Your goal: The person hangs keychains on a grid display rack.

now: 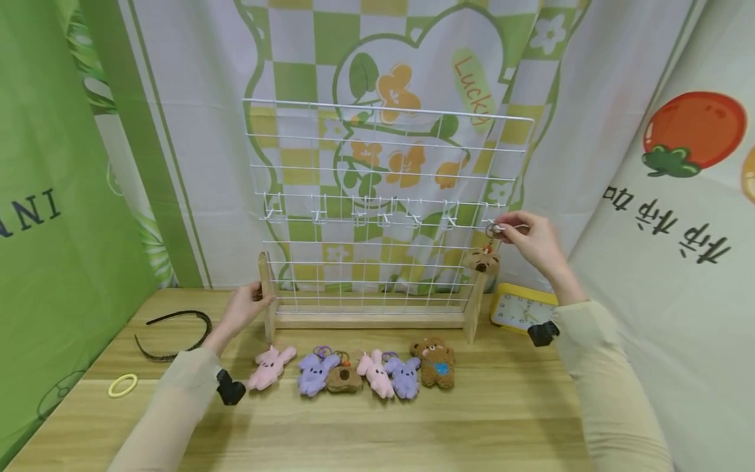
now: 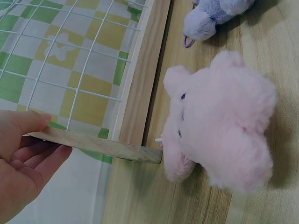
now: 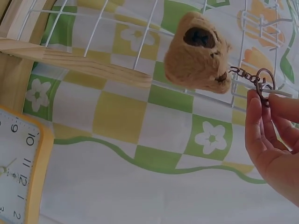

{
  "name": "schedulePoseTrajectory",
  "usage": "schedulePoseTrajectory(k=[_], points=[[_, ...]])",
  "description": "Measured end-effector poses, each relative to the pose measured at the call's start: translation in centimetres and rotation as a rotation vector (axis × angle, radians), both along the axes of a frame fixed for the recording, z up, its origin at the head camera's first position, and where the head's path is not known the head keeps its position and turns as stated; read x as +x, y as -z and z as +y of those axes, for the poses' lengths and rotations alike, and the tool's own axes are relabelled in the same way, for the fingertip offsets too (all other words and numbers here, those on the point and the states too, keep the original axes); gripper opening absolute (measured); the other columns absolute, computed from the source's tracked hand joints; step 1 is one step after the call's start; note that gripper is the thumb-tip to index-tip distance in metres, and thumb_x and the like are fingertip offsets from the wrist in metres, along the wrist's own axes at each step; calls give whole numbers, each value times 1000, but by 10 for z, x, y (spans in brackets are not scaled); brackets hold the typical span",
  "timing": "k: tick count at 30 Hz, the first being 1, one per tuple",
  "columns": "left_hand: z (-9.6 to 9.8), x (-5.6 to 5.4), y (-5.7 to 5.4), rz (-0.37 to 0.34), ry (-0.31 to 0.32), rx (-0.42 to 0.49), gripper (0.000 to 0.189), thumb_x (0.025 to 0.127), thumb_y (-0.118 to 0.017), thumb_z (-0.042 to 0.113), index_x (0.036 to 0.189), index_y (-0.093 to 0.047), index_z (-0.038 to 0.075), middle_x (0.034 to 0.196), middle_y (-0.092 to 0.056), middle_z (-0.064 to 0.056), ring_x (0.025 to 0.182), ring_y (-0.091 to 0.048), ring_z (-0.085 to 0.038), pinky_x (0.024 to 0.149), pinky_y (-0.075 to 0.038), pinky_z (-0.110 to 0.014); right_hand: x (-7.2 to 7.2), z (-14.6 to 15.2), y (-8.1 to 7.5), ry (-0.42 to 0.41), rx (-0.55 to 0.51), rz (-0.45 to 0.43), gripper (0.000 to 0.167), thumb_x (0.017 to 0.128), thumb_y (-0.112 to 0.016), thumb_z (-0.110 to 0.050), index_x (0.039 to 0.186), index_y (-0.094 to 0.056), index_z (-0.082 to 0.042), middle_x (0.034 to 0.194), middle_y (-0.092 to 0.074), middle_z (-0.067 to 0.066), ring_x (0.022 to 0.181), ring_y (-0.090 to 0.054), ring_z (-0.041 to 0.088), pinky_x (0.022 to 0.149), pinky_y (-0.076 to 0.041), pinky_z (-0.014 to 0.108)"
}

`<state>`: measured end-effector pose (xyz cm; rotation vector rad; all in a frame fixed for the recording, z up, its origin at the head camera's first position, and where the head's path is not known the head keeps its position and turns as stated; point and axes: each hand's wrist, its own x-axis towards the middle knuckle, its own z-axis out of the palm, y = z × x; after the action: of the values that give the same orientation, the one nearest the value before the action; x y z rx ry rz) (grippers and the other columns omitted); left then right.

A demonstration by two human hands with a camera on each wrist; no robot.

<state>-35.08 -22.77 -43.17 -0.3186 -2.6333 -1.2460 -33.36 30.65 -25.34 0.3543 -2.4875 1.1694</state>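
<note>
My right hand (image 1: 533,241) pinches the metal key ring (image 3: 257,85) of a brown plush keychain (image 1: 483,262) at the right end of a white wire grid rack (image 1: 389,108). In the right wrist view the ring surrounds a white hook's prong, and the plush (image 3: 196,56) hangs from a short chain. Thumb and fingers of my left hand (image 1: 240,309) grip the rack's left wooden upright (image 2: 103,144). Several other white hooks (image 1: 318,213) line the grid. A pink plush rabbit (image 1: 271,367) lies below the left hand.
Before the rack lie purple plushes (image 1: 316,375), another brown plush (image 1: 344,378), a second pink one (image 1: 375,373) and a brown bear (image 1: 436,367). A yellow clock (image 1: 522,308) stands right. A black headband (image 1: 208,322) and yellow ring (image 1: 112,387) lie left.
</note>
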Motion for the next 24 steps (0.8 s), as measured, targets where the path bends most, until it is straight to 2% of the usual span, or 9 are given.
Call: schedulePoseTrajectory(k=[6, 16, 20, 24], points=[[1, 0, 0, -8, -23, -20, 32, 98, -60, 11, 119, -62, -12, 116, -67, -33, 109, -65, -45, 91, -57, -51, -6, -2, 2, 22, -16, 29, 28, 99, -58, -8, 118, -59, 13, 113, -62, 32, 74, -60, -16, 71, -56, 8], [1, -1, 0, -21, -16, -8, 33, 99, -58, 10, 122, -60, -13, 118, -65, -34, 110, -64, -47, 92, -56, -53, -7, -1, 5, 30, -18, 27, 29, 99, -56, -7, 119, -60, 13, 115, -63, 34, 74, -61, -14, 69, -54, 5], [1, 0, -1, -32, -9, 3, 35, 99, -57, 11, 125, -58, -13, 121, -64, -35, 113, -63, -47, 94, -55, -54, -2, 1, 6, 38, -7, 37, 30, 99, -57, -9, 121, -60, 12, 114, -63, 31, 75, -61, -14, 70, -53, 5], [1, 1, -1, -38, -9, -6, 36, 99, -57, 11, 125, -58, -13, 121, -64, -34, 113, -63, -47, 94, -55, -53, 13, 3, 8, 87, 24, 89, 31, 99, -58, -13, 119, -61, 10, 110, -65, 26, 75, -58, -15, 68, -50, 3]])
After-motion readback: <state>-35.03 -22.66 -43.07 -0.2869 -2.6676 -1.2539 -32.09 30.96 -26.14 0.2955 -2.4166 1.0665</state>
